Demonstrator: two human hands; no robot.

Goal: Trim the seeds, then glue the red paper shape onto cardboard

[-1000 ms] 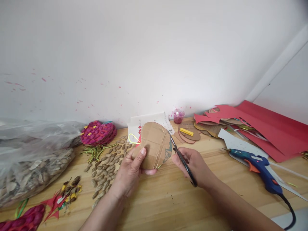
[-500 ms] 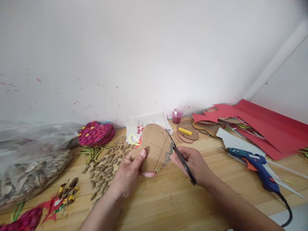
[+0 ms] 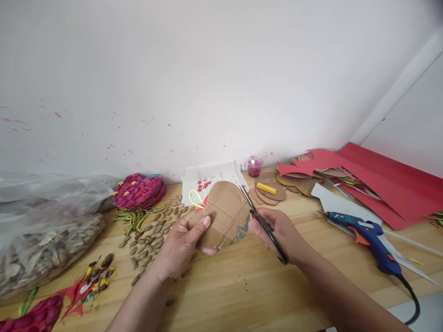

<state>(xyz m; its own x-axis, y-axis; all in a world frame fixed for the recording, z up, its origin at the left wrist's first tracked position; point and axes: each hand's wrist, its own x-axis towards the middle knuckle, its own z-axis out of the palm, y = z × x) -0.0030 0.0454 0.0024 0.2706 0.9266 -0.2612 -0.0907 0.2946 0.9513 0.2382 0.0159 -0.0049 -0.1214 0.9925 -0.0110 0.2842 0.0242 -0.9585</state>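
My left hand [image 3: 180, 246] grips a rounded piece of brown cardboard [image 3: 223, 214] above the wooden table [image 3: 249, 286], thumb on its face. A yellow-green loop [image 3: 194, 199] sticks out at the cardboard's upper left. My right hand [image 3: 282, 235] is closed round the handles of black scissors [image 3: 261, 221]. Their blades lie along the cardboard's right edge, pointing up and away from me.
Loose seeds [image 3: 152, 233] lie left of my hand, beside a plastic bag of seeds [image 3: 38, 235]. Magenta discs [image 3: 138, 190] are stacked by the wall. A blue glue gun [image 3: 370, 237] lies at right. Red paper sheets [image 3: 380, 180], cardboard cut-outs [image 3: 272, 191] and a small pink cup [image 3: 255, 166] sit further back.
The cardboard has turned slightly in my left hand and shifted a little right. The scissors stay at its right edge.
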